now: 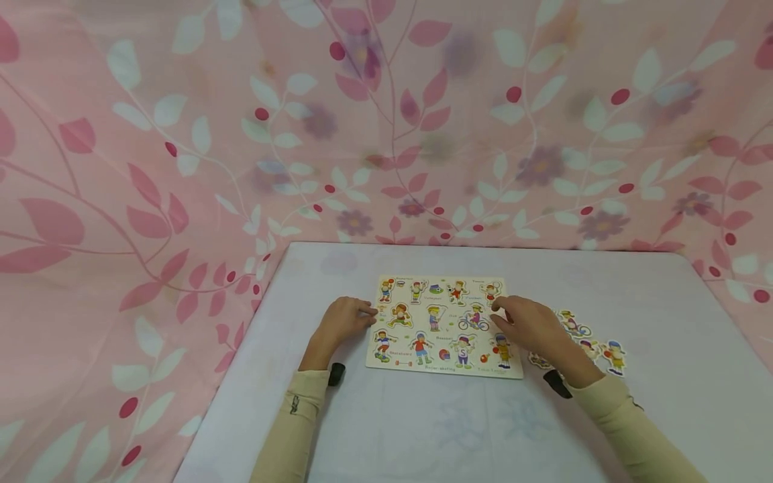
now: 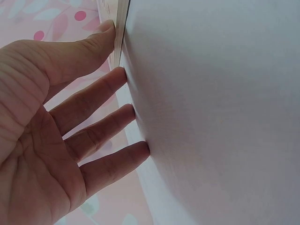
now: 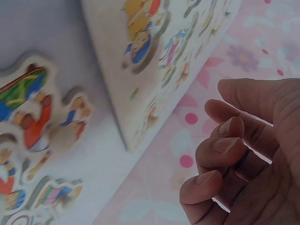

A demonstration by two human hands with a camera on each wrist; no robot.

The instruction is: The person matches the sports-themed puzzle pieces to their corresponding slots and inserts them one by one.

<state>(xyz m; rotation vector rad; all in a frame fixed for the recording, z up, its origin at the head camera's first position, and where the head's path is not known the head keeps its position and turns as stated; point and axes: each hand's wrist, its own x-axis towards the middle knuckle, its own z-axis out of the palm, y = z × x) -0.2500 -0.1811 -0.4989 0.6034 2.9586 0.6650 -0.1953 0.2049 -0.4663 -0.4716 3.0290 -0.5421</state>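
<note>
A cream wooden puzzle board [image 1: 417,322] lies flat on the table, with pictures of children playing sports in its shaped places. My left hand [image 1: 345,320] is at the board's left edge. In the left wrist view its thumb [image 2: 96,47] rests against the board's side [image 2: 120,33], and its nearly straight fingers reach down to the white cloth. Over the board's right edge hovers my right hand [image 1: 534,325], fingers loosely curled around nothing. The right wrist view shows that hand [image 3: 253,150] apart from the board [image 3: 117,103].
Several loose puzzle pieces lie right of the board, among them a cyclist [image 1: 574,325], a child in a blue cap [image 1: 616,359] and a skateboarder [image 3: 35,117]. A white cloth [image 1: 423,429] covers the table. Pink floral fabric [image 1: 386,134] hangs behind and at the left.
</note>
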